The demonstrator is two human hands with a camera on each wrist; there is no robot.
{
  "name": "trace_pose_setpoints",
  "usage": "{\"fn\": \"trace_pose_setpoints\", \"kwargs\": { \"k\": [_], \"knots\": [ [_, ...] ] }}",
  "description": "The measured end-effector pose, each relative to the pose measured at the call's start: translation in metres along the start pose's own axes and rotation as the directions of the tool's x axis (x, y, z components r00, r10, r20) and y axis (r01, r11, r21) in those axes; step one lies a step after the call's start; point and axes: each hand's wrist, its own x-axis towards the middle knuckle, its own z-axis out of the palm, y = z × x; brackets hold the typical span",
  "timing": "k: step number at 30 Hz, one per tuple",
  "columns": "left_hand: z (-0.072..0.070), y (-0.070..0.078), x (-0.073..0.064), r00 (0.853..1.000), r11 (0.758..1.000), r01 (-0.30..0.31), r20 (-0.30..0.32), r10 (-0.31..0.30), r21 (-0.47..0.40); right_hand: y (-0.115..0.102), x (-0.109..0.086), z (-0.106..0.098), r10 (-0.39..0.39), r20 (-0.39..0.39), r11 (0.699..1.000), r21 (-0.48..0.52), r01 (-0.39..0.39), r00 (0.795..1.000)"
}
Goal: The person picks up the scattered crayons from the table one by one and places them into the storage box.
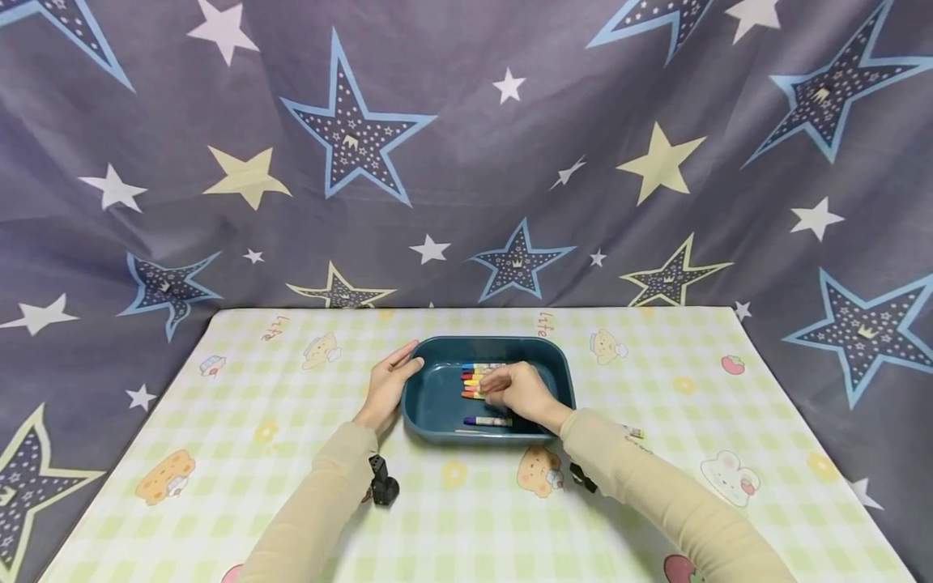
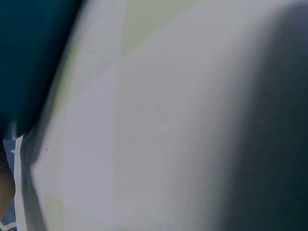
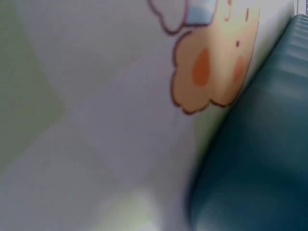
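Observation:
A dark blue rectangular basin (image 1: pixel 437 405) stands on the table. My left hand (image 1: pixel 389 385) holds its left end, the thumb lying over the rim and the fingers along the outer wall. Inside, several crayons (image 1: pixel 472 377) in blue, red, yellow and orange lie side by side. My right hand (image 1: pixel 521 390) reaches in over the right rim with bent fingers, its fingertips at the row and covering the crayons' right ends. I cannot tell whether it pinches one. Nearer the front wall lies a purple crayon (image 1: pixel 487 421), apart from the row.
Another crayon (image 1: pixel 632 431) lies on the table right of the basin, partly behind my right sleeve (image 1: pixel 612 445). A checked cloth (image 1: pixel 255 478) with printed animals covers the table. A grey star-patterned curtain (image 1: pixel 466 162) hangs behind and at both sides.

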Motion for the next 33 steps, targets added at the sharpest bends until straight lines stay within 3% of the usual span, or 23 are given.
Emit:
{"fn": "trace_pose_setpoints", "kwargs": {
  "k": [3,8,15,22,28,33],
  "knots": [
    [0.001,0.001,-0.001,1.0,1.0,0.005,0.0,-0.005,0.004,-0.001,-0.001,-0.003,0.006,-0.015,0.999,0.038,-0.006,1.0],
    [0.003,0.004,-0.001,1.0,1.0,0.011,-0.001,-0.011,0.006,-0.005,-0.003,-0.012,0.007,-0.064,0.981,0.191,0.005,0.998],
    [-0.002,0.007,0.003,1.0,1.0,0.016,0.007,-0.016,0.007,-0.021,-0.017,-0.046,0.025,-0.15,0.951,0.308,0.022,0.988],
    [-0.005,0.006,0.004,1.0,1.0,0.01,0.007,-0.01,0.0,-0.017,-0.049,-0.085,0.051,-0.216,0.957,0.29,0.014,0.975],
    [-0.003,0.004,0.003,1.0,1.0,0.001,0.005,-0.001,0.001,0.011,-0.076,-0.111,0.064,-0.282,0.974,0.227,0.002,0.957],
    [0.0,0.002,0.0,1.0,1.0,0.009,0.016,-0.009,-0.009,0.038,-0.1,-0.125,0.096,-0.269,0.987,0.151,-0.057,0.958]
  ]
}}
